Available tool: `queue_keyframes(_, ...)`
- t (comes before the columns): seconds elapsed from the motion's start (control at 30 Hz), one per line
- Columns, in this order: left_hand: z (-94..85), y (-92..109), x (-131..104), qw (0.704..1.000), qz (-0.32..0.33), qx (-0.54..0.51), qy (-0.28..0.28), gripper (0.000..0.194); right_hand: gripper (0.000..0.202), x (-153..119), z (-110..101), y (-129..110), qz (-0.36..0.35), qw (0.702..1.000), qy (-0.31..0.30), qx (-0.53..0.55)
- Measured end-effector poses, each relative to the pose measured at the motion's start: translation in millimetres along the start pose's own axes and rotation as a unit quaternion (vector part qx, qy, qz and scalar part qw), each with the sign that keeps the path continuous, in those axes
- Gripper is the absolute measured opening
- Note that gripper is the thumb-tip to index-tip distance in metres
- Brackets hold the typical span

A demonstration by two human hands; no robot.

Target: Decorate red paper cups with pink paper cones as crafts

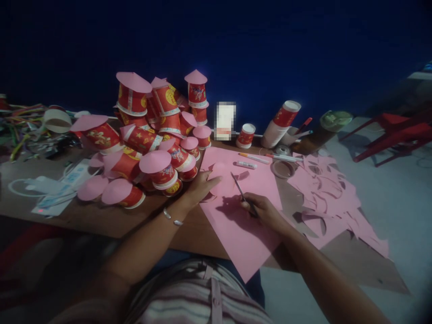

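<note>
My left hand [199, 185] holds a round pink paper piece [221, 177] above a large pink paper sheet [241, 225] on the wooden table [101, 220]. A bracelet sits on that wrist. My right hand [265, 211] grips scissors [243, 194], their blades pointing up-left toward the round piece. Left of my hands is a heap of red paper cups with pink cone lids [151, 135].
Pink paper offcuts [332, 198] cover the table's right part. Markers [256, 158], a tape roll [282, 169], a stack of cups [281, 122] and a single cup [245, 135] lie behind the sheet. Coloured strips [23, 126] sit far left. Red chair [394, 132] at right.
</note>
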State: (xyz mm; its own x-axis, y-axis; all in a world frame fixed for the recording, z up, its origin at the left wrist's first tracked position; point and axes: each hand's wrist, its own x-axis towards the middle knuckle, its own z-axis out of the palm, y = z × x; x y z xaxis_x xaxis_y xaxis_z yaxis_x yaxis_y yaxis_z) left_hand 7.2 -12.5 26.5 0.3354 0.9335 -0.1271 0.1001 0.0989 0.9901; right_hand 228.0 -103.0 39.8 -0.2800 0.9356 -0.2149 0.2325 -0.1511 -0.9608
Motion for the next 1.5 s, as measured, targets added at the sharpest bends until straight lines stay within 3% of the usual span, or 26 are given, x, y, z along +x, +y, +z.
queue_keyframes(0.33, -0.6, -0.7, 1.3, 1.000, 0.000, 0.023, 0.011, 0.040, 0.048, 0.8, -0.6, 0.6, -0.010, 1.000, -0.004, -0.008)
queue_keyframes(0.53, -1.6, -3.8, 1.7, 0.998, -0.010, -0.063, -0.004, 0.043, 0.049, 1.3, -1.6, 0.9, -0.001, 1.000, 0.004, -0.001)
queue_keyframes(0.7, -2.5, -7.2, 1.0, 0.994, -0.033, -0.092, 0.049, 0.051, 0.048, 0.1, -3.0, 1.5, 0.004, 1.000, 0.010, 0.017)
queue_keyframes(0.87, -3.3, -5.2, 0.4, 0.994, -0.022, -0.106, 0.002, 0.055, 0.049, -1.2, -3.1, 1.2, 0.010, 1.000, -0.010, 0.019)
queue_keyframes(1.03, -3.2, -3.0, -0.2, 0.997, -0.015, -0.068, 0.015, 0.054, 0.046, -0.7, -2.8, -0.9, 0.003, 1.000, -0.016, 0.021)
queue_keyframes(1.5, -7.0, -3.9, -1.1, 0.998, -0.034, 0.013, -0.041, 0.052, 0.043, -1.5, -2.8, -2.5, -0.004, 0.999, -0.027, 0.021)
